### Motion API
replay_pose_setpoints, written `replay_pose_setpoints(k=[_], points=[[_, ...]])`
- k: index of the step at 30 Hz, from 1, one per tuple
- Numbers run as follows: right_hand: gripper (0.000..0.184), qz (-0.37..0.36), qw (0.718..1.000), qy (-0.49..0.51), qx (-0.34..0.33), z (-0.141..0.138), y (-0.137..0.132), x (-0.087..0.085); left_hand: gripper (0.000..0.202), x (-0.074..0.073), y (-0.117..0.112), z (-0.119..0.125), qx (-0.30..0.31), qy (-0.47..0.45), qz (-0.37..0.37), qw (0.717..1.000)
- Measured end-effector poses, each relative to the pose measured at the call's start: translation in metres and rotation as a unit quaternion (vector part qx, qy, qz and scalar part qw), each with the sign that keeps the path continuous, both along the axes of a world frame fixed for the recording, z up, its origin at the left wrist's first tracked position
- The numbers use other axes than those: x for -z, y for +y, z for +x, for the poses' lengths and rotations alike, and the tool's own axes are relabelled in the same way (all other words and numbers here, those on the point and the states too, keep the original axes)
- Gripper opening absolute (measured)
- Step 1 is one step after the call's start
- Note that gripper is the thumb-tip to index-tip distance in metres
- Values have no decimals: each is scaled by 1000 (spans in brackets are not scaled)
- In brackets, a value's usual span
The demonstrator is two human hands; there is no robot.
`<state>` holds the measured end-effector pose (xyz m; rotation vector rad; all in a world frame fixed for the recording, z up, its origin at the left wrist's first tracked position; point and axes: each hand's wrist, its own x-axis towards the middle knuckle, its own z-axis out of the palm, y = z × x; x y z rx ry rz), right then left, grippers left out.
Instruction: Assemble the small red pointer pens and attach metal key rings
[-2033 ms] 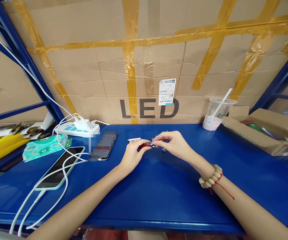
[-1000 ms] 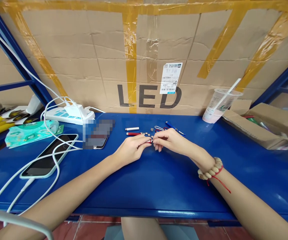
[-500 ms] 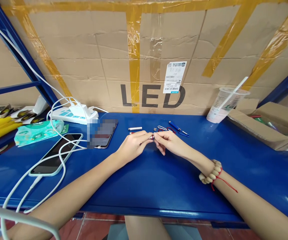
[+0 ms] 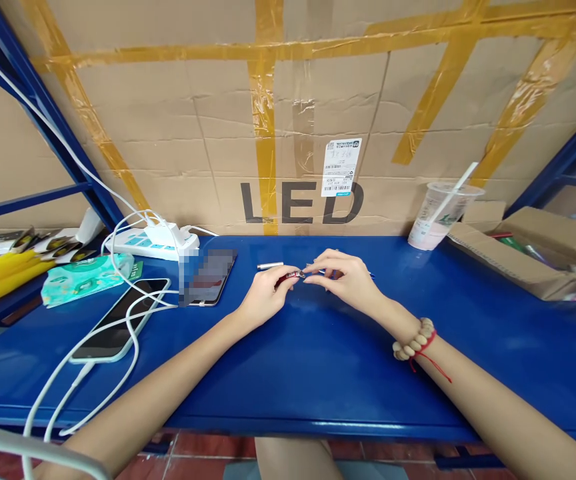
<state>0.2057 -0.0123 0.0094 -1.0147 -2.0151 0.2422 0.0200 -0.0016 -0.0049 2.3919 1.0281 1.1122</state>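
My left hand (image 4: 267, 291) pinches a small red metal cylinder (image 4: 294, 275) with a silvery end, pointing to the right. Close by that end is my right hand (image 4: 351, 280), thumb and forefinger a little apart with nothing visible between them; whether they touch the tip is hard to tell. Behind my left fingers a short silver tube (image 4: 269, 265) lies on the blue table (image 4: 308, 360). Parts of a blue object (image 4: 372, 275) show past my right hand, which covers most of it.
On the left lie a phone (image 4: 123, 320), a second dark phone (image 4: 213, 277), a white power strip (image 4: 155, 243) with loose cables and a green tissue pack (image 4: 85, 277). A plastic cup (image 4: 441, 217) with a straw and an open cardboard box (image 4: 528, 257) stand at right. A large carton (image 4: 193, 133) rises behind.
My right thumb and forefinger have come off the red cylinder and spread apart. My left hand keeps hold of it. The right hand now covers the small items behind it. The view has tilted up slightly.
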Motion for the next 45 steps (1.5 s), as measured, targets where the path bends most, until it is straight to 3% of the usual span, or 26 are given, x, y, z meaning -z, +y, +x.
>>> replay_pose_setpoints(k=[8, 15, 20, 26, 28, 36, 42, 45], points=[[17, 13, 997, -81, -4, 5, 0, 1, 17, 4, -2, -2, 68, 19, -50, 996], [16, -15, 1000, -14, 1, 0, -4, -3, 10, 4, -9, 0, 80, -21, -83, 993], [20, -108, 992, 71, 8, -11, -9, 0, 6, 9, -10, -2, 41, -26, -35, 998], [38, -273, 942, 197, -7, -19, -10, 5, 9, 7, -6, -6, 13, -24, 34, 999], [40, -292, 933, 212, -16, -19, -9, 5, 12, 5, -6, -5, 14, -27, 35, 999], [36, -227, 953, 196, -33, -12, -2, 6, 14, 1, -4, 3, 0, -33, 48, 998], [28, -118, 990, 82, -15, -5, 1, 1, 17, 3, 1, 1, 32, 27, 31, 999], [29, -123, 992, 19, -31, -1, -3, -8, 20, 1, -1, -4, 65, 74, 12, 995]])
